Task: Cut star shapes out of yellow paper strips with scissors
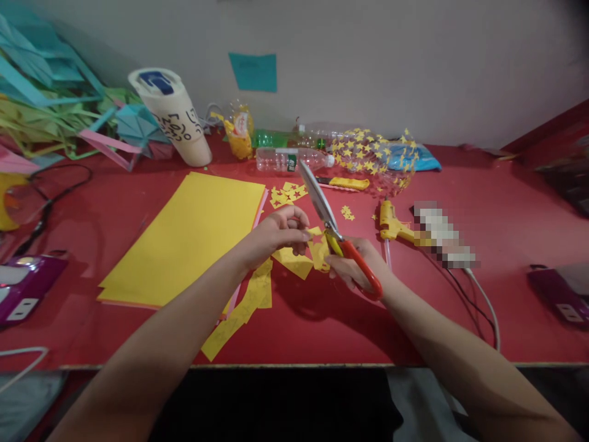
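Observation:
My right hand is closed round the red and yellow handles of a pair of scissors, whose blades point up and away to the left. Left of it, my left hand has its thumb and fingers pinched together at a small yellow paper piece. Just below the scissors is a yellow scrap with a star-shaped hole. Yellow paper strips lie below my left hand, beside a stack of yellow sheets. Small yellow stars rest beyond my right hand.
A white tumbler, clear bottles and star-covered clear plastic stand or lie along the wall. A yellow cutter lies before them. To the right are a yellow glue gun and a blurred-out object with a cable.

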`<state>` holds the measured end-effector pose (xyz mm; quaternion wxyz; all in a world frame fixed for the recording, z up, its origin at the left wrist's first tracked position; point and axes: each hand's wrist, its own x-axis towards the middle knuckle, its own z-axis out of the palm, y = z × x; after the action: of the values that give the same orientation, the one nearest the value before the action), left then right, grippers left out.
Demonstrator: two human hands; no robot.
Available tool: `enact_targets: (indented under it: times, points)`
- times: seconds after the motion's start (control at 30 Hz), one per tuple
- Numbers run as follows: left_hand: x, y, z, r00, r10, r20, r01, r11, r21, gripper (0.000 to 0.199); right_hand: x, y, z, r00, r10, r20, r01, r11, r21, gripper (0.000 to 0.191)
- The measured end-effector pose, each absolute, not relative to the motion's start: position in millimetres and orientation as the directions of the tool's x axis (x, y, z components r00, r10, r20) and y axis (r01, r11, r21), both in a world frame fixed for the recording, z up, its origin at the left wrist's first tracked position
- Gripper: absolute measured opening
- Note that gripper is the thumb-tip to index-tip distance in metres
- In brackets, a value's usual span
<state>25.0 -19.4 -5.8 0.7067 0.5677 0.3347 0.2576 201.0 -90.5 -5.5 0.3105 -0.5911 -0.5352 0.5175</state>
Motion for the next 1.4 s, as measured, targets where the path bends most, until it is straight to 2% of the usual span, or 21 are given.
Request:
enact_targets:
  times: [0.07, 0.17, 0.27, 0.37, 0.47, 0.53, 0.7, 0.97, 1.23, 1.4]
  points:
    - [25.7, -20.4, -5.3, 0.673, 0.710, -0.207, 0.093, 0.197, 0.976, 0.021, 200.6, -89.7, -5.0, -0.040, 0.970, -0.241, 0.312, -0.217, -0.925, 0.018]
    - [28.1, -24.1, -6.2, 0.745, 0.635, -0.204, 0.215, 0.061, 0.975, 0.019, 200.5, -89.1, -5.4, 0.033, 0.978, -0.208, 0.314, -0.208, -0.926, 0.016]
    - [31.2, -27.4, -7.8, 0.718, 0.684, -0.127, 0.197, -0.025, 0.980, 0.015, 201.4, -90.3, -7.1, 0.028, 0.981, -0.190, 0.319, -0.189, -0.929, 0.022]
    - [30.2, -24.6, -8.6, 0.606, 0.794, -0.041, 0.089, -0.017, 0.996, 0.014, 203.8, -92.0, -8.2, -0.014, 0.991, -0.130, 0.333, -0.118, -0.935, 0.032]
    - [23.4, -15.7, -8.2, 0.380, 0.922, 0.076, -0.100, -0.040, 0.994, 0.011, 207.2, -91.6, -8.6, -0.057, 0.996, -0.062, 0.399, -0.034, -0.916, 0.039]
    - [17.9, -9.5, -6.6, 0.267, 0.954, 0.139, -0.194, -0.088, 0.977, 0.012, 209.1, -89.9, -9.1, -0.105, 0.992, -0.073, 0.451, -0.018, -0.892, 0.043]
    - [11.2, -3.7, -1.8, 0.112, 0.979, 0.168, -0.237, -0.138, 0.962, 0.013, 209.9, -86.5, -11.5, -0.207, 0.967, -0.147, 0.603, 0.008, -0.798, 0.049]
    - [12.7, -5.3, -8.0, 0.116, 0.962, 0.247, -0.160, -0.227, 0.961, 0.011, 206.9, -89.6, -9.1, -0.248, 0.947, -0.207, 0.608, -0.014, -0.794, 0.053]
    - [12.9, -7.2, -6.4, 0.152, 0.958, 0.245, -0.223, -0.208, 0.952, 0.010, 207.8, -88.3, -8.1, -0.271, 0.939, -0.209, 0.590, -0.009, -0.807, 0.052]
    - [13.4, -8.4, -2.9, 0.166, 0.959, 0.228, -0.186, -0.197, 0.963, 0.008, 208.1, -88.8, -9.1, -0.280, 0.936, -0.215, 0.604, -0.003, -0.797, 0.052]
